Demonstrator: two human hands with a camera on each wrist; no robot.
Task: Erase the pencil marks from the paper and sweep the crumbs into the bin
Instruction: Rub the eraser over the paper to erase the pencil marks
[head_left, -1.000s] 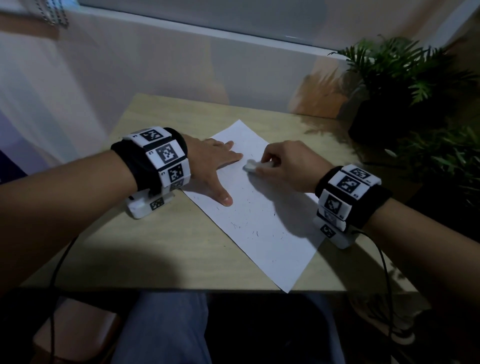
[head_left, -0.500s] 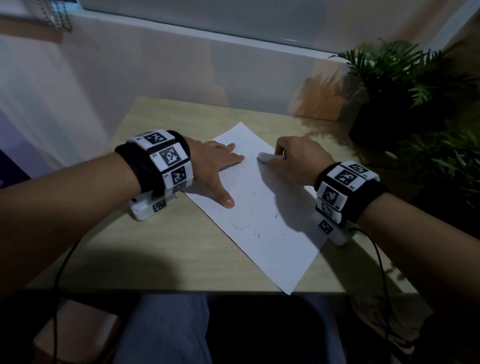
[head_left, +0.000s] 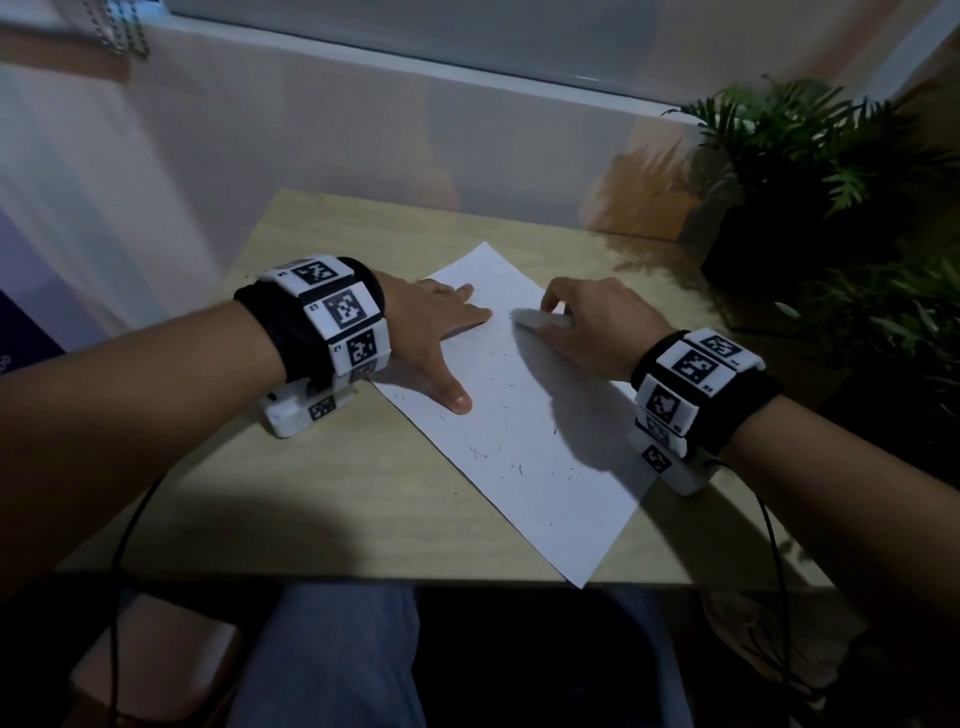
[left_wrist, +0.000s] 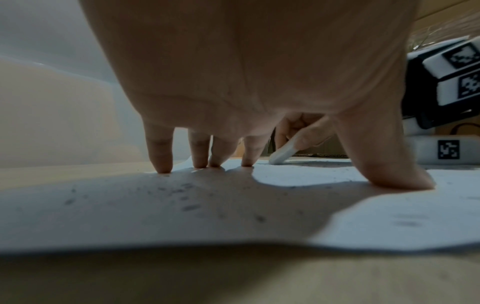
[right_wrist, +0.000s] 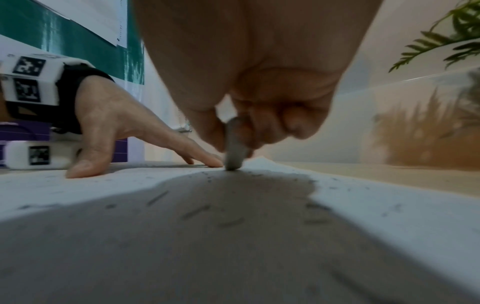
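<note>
Nearest you, the table (head_left: 322, 519) edge runs across at 6 o'clock, and the paper (head_left: 545, 493) lies on it at a slant, one corner just at that near edge and the opposite corner pointing away toward 12 o'clock. Dark eraser crumbs (head_left: 511, 470) and short strokes are scattered over its near and middle parts; the wrist views show them as blurred specks, so marks and crumbs cannot be told apart there.

Further in, at about 10 o'clock of the sheet, your left hand (head_left: 441, 332) lies flat, fingers straight and spread, thumb out toward you, fingertips (left_wrist: 161, 164) pressing the paper down.

At about 1 o'clock of the sheet, your right hand (head_left: 597, 327) pinches the white eraser (head_left: 537, 319) between thumb and curled fingers; its tip touches the paper just beside your left index fingertip.

Beyond the table, at 2 o'clock, stands a potted fern (head_left: 810, 156) in a dark pot, against the pale wall (head_left: 363, 130).
</note>
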